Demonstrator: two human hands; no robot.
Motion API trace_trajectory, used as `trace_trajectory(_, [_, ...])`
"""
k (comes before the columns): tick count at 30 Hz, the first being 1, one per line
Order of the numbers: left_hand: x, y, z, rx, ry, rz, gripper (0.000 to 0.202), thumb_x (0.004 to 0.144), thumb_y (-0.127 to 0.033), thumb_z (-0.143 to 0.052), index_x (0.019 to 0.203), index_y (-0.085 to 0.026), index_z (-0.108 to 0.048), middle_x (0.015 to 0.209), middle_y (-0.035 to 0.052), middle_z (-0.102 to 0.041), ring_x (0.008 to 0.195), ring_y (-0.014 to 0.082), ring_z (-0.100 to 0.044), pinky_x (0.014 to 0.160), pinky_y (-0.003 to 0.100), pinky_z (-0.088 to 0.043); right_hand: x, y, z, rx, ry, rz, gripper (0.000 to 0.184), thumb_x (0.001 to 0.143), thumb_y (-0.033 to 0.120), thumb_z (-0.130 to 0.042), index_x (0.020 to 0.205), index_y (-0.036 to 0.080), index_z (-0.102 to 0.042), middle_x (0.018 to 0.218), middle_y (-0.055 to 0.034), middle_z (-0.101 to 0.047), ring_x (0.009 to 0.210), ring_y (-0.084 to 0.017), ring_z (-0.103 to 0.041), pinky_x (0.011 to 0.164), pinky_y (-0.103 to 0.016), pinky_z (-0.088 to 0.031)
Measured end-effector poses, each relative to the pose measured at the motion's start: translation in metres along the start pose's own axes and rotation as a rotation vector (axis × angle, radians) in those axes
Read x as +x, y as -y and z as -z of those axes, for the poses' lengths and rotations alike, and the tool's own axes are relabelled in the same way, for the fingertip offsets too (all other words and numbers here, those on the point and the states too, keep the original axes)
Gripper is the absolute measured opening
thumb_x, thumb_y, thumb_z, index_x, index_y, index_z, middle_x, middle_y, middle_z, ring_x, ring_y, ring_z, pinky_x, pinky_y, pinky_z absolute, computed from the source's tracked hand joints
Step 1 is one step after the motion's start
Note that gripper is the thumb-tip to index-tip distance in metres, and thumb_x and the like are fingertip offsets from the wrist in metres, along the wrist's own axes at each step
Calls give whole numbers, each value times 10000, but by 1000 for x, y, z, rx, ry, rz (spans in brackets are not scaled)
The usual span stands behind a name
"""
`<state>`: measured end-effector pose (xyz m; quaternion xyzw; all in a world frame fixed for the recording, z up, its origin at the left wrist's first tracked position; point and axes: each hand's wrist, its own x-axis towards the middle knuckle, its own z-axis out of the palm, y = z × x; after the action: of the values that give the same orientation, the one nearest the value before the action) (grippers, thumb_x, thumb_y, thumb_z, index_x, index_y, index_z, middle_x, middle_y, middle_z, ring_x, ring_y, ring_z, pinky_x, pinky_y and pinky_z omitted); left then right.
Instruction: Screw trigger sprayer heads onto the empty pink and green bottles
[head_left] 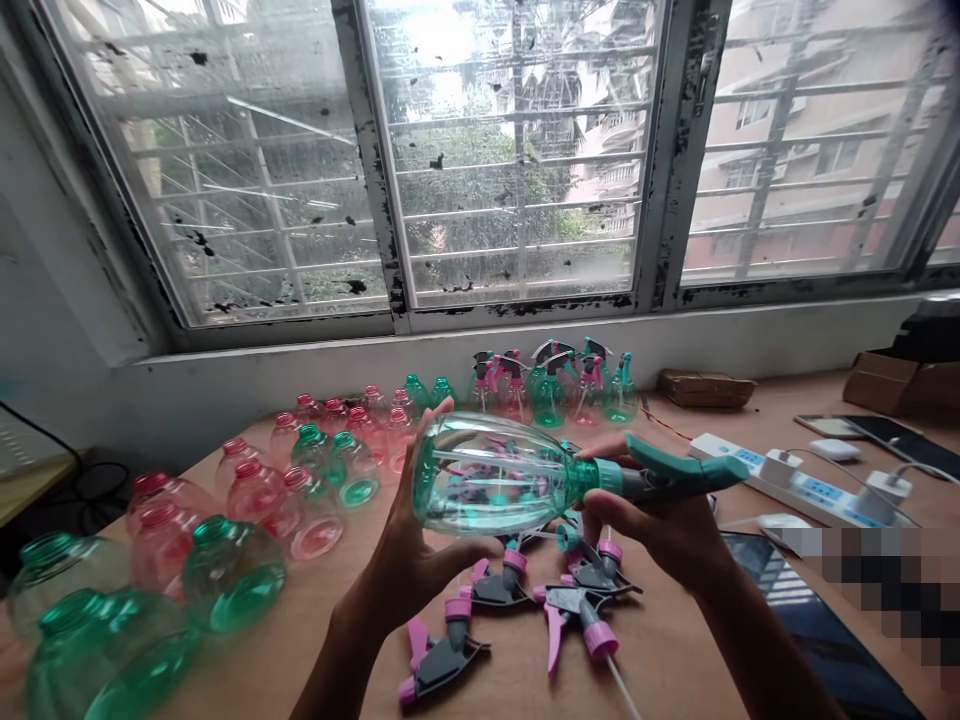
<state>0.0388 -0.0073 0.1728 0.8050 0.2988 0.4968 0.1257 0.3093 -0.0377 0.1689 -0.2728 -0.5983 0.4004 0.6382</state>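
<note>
My left fingers point(461, 560) curl around the base of a clear green bottle point(487, 480), held on its side between my hands. My right fingers point(619, 513) pinch around the teal collar point(609, 479) at its neck, beneath the spray head's teal trigger point(686, 468). Below my fingers, pink-and-grey spray heads point(450, 660) lie on the surface point(255, 670); left of them stand open bottles point(255, 495).

1. Open bottles point(251, 495) stand along the left of the table point(270, 665).
2. Spray bottles point(551, 395) stand at the back, below the window point(517, 160).
3. Right of them lies a box point(705, 388); nearer, a power strip point(810, 485).
4. Loose spray heads point(450, 655) lie front centre.
5. Above these, between left hand point(416, 545) and right hand point(660, 530), is the held bottle point(495, 475), sideways.
</note>
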Motion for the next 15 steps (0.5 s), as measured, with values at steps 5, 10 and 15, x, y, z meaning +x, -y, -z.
trace_trajectory(5, [1, 7, -3, -3, -13, -33, 1128, 924, -459, -838, 1734, -468, -52, 1834, 120, -236, 1685, 404, -272, 1333, 681, -318, 1, 0, 1, 1, 6, 18, 323, 884, 435, -936, 1062, 239, -752, 610, 33, -781, 509, -197, -744, 504, -306, -619])
trace_trajectory(10, [-1, 2, -1, 2, -8, -58, 1220, 896, -449, -871, 1733, -470, 17, 1829, 145, -247, 1658, 426, -333, 1287, 670, -416, 0, 2, 0, -3, 23, 4, 335, 876, 450, -938, 1055, 234, -754, 617, 36, -767, 515, -196, -740, 515, -317, -631])
trace_trajectory(15, [0, -3, 1, -36, 0, 16, 1216, 819, -606, -884, 1740, -450, -106, 1838, 111, -232, 1680, 482, -226, 1338, 737, -257, 1, 0, 1, 0, 34, -24, 313, 871, 414, -948, 1045, 234, -761, 612, 40, -765, 534, -190, -744, 505, -291, -612])
